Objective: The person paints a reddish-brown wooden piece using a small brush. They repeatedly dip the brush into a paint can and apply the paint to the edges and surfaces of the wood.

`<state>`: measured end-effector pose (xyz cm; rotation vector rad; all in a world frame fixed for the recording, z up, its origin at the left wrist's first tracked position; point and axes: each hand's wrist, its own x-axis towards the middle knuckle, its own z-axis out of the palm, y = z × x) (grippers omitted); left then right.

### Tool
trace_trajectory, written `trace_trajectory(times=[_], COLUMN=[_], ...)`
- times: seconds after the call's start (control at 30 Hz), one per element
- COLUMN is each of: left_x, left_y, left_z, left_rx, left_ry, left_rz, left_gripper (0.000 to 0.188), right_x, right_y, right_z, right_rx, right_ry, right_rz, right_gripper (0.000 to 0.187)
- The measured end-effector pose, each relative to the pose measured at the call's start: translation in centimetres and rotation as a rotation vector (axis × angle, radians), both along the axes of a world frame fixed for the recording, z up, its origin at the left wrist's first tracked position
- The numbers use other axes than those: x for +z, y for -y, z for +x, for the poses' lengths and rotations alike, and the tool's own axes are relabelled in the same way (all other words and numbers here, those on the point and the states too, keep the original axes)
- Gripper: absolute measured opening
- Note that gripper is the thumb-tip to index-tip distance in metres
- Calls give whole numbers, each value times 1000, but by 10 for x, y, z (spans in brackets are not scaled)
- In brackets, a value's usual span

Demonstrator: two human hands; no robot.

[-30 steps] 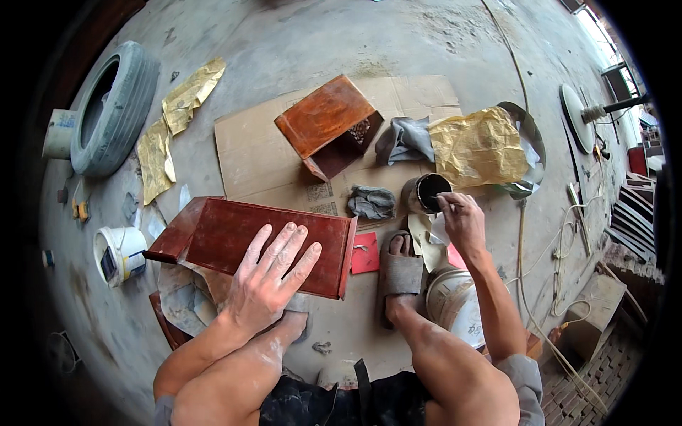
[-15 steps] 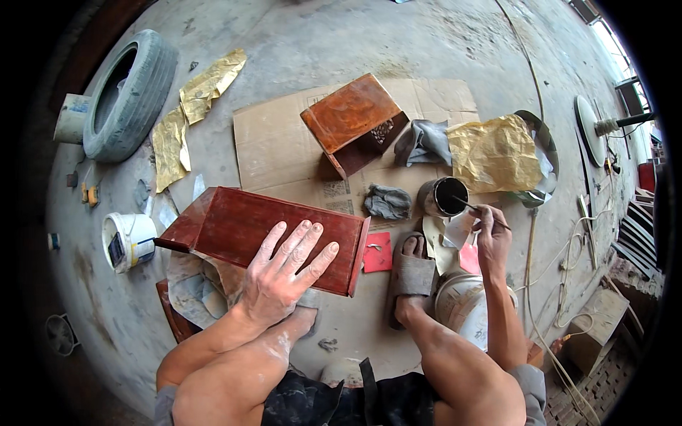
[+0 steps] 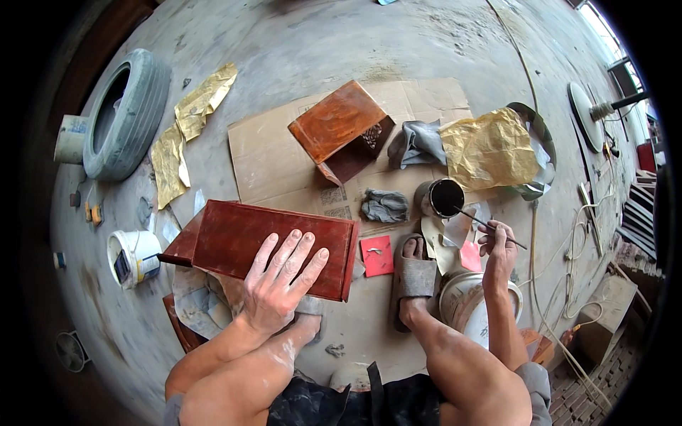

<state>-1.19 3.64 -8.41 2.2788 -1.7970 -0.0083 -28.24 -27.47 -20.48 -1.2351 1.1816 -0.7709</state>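
My left hand (image 3: 278, 280) holds a dark red wooden case (image 3: 245, 241) with raised ends, its fingers spread over the broad face. The thumb is hidden, apparently below the near edge. That case slants above my left foot. Between the fingers of my right hand (image 3: 499, 248) is a thin paintbrush (image 3: 515, 242). Its tip is at the near right rim of a dark pot (image 3: 442, 197) with black-looking contents. Beyond, an orange-brown wooden box (image 3: 342, 121) stands on flattened cardboard (image 3: 259, 153), its open side showing a carved lattice. A crumpled grey rag (image 3: 385, 205) lies left of the pot.
A red square sheet (image 3: 376, 255) lies by my right sandal (image 3: 414, 277). White buckets stand at left (image 3: 142, 257) and beside my right leg (image 3: 462, 295). Crumpled golden paper (image 3: 490, 149) and a grey cloth (image 3: 418, 144) lie farther back. A tire (image 3: 131, 117) is far left; cables (image 3: 538, 284) run along the right.
My right hand has drawn back toward me and slightly right, bringing the brush tip to the pot's rim. The red case has tilted slightly under my left hand. The view has shifted a little.
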Motion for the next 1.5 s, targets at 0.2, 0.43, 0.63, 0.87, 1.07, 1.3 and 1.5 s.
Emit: trace_trajectory(times=[0.2, 0.43, 0.63, 0.87, 1.07, 1.3, 1.5], left_x=[1, 3, 2, 3, 3, 3, 3], left_y=[0, -1, -5, -7, -9, -10, -13], left_z=[0, 1, 2, 3, 4, 3, 4], left_rx=[-4, -16, -28, -21, -33, -25, -22], left_ry=[23, 23, 25, 15, 29, 19, 20], left_rz=[-8, -62, -68, -73, -79, -86, -70], left_gripper=[47, 44, 44, 45, 45, 45, 45], right_x=[17, 52, 68, 72, 70, 66, 68], right_y=[-6, -70, -83, -84, -85, -84, -84], right_z=[-2, 26, 30, 34, 38, 40, 40], right_rx=[-92, 243, 507, 612, 621, 648, 707], right_ry=[456, 569, 464, 361, 350, 346, 389], right_rz=[427, 675, 269, 28, 39, 16, 29], right_gripper=[22, 25, 29, 30, 29, 29, 27])
